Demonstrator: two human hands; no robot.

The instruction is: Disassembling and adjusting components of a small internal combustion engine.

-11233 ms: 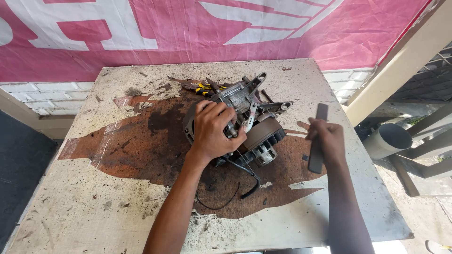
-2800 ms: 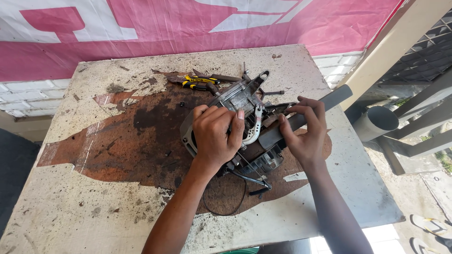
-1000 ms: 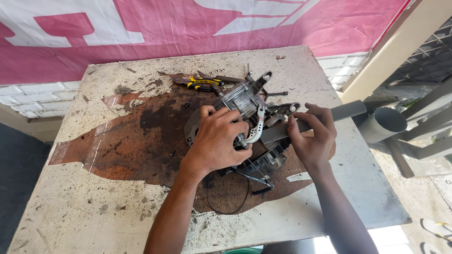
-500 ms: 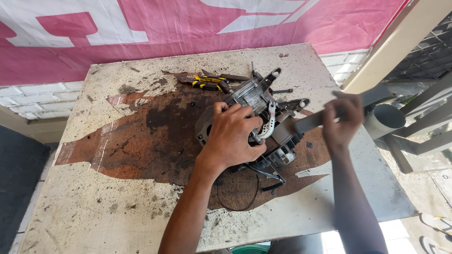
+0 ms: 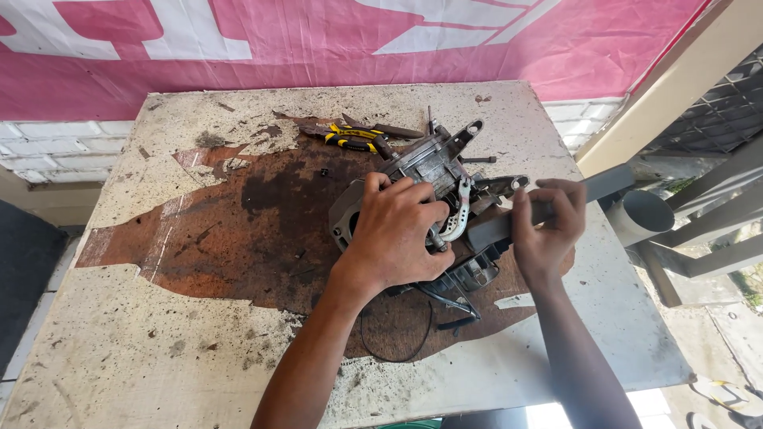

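A grey metal engine assembly with brackets and a curved lever lies on the worn table. My left hand presses down on top of it, fingers wrapped over the housing. My right hand grips a long flat grey metal bar whose near end rests against the assembly's right side. Black cables trail out from beneath the assembly toward me.
Yellow-handled pliers and a small rod lie behind the assembly. A pink and white banner hangs at the back. A grey pipe and a metal frame stand past the table's right edge.
My right hand has come back in with the bar, from out to the right to close against the assembly. My left hand has stayed on the housing.
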